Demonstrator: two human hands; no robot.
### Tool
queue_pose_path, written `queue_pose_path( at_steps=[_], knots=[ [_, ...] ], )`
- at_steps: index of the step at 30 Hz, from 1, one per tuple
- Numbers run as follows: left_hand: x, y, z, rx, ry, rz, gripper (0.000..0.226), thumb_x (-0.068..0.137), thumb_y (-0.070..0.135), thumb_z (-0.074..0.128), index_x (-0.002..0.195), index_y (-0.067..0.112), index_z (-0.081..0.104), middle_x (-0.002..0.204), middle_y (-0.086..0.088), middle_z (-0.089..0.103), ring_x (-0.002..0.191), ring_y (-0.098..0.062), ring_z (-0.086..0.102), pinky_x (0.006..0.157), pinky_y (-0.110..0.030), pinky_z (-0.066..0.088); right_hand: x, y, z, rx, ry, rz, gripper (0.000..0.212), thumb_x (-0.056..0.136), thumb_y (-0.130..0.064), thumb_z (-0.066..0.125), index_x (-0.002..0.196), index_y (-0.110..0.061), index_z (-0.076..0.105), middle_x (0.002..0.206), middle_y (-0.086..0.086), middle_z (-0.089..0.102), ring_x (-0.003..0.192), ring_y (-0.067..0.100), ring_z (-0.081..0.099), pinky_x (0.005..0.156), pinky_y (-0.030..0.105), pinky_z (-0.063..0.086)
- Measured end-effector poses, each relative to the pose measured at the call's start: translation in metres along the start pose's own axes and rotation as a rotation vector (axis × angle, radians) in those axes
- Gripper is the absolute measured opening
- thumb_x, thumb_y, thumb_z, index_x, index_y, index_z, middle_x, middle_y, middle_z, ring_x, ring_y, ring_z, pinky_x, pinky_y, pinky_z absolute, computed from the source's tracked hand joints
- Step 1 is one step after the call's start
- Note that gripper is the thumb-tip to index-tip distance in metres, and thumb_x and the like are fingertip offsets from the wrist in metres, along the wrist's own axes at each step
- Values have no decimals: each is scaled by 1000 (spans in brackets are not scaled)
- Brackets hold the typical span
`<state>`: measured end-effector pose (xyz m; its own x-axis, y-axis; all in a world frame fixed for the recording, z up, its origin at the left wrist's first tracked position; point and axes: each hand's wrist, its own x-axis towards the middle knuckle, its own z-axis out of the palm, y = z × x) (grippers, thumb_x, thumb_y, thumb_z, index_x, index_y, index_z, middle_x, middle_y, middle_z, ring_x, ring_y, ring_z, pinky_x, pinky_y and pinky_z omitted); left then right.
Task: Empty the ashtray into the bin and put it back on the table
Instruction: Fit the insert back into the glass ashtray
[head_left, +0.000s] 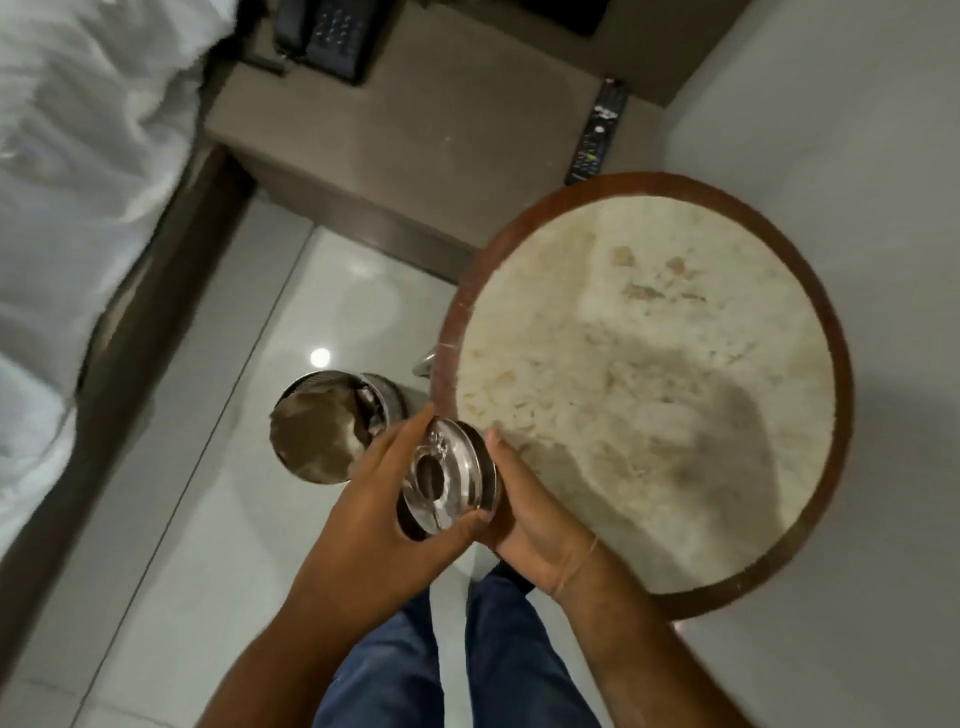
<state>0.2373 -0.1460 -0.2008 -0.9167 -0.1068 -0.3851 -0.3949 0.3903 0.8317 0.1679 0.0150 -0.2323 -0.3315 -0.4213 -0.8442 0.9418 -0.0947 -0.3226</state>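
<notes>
A round steel ashtray (448, 475) with a dark hole in its top is held tilted between both hands, just off the left edge of the round table (649, 384). My left hand (382, 504) grips its left side and my right hand (524, 514) cups its right side. The steel bin (322, 423), open with a brown liner inside, stands on the floor just left of the ashtray. What is inside the ashtray is hidden.
The table has a pale stone top and a dark wooden rim. A bedside unit (441, 130) behind it carries a phone (327, 36) and a remote (597, 132). A bed with white sheets (67, 182) fills the left. My legs (457, 660) stand on glossy floor tiles.
</notes>
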Motion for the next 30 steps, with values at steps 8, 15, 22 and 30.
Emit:
queue_pose_path(
  at_steps=[8,15,22,30],
  knots=[
    [41,50,68,172,-215,88,115,68,70,76,165,41,24,159,25,38,137,10,43,109,-10,39,-32,-21,-69,192,55,-117,70,91,-64,65,142,-17,73,137,10,80,126,23,78,96,32,67],
    [93,80,144,420,-307,215,115,68,70,75,164,28,29,156,7,41,132,-13,53,103,-23,49,-56,-26,-132,317,229,-217,65,102,-65,50,143,-19,72,137,9,81,130,24,75,99,36,65],
    [146,85,208,790,-293,356,111,75,58,78,166,20,25,161,-13,37,141,-37,44,110,-50,48,-75,-3,-177,387,651,-315,46,113,-56,46,126,-25,77,117,0,87,110,13,82,92,33,62],
    [171,71,226,884,-269,362,111,73,55,76,165,20,25,156,-16,41,141,-37,42,114,-54,42,-83,14,-188,444,787,-360,43,116,-40,48,129,-11,77,112,5,89,113,18,82,100,36,63]
  ],
)
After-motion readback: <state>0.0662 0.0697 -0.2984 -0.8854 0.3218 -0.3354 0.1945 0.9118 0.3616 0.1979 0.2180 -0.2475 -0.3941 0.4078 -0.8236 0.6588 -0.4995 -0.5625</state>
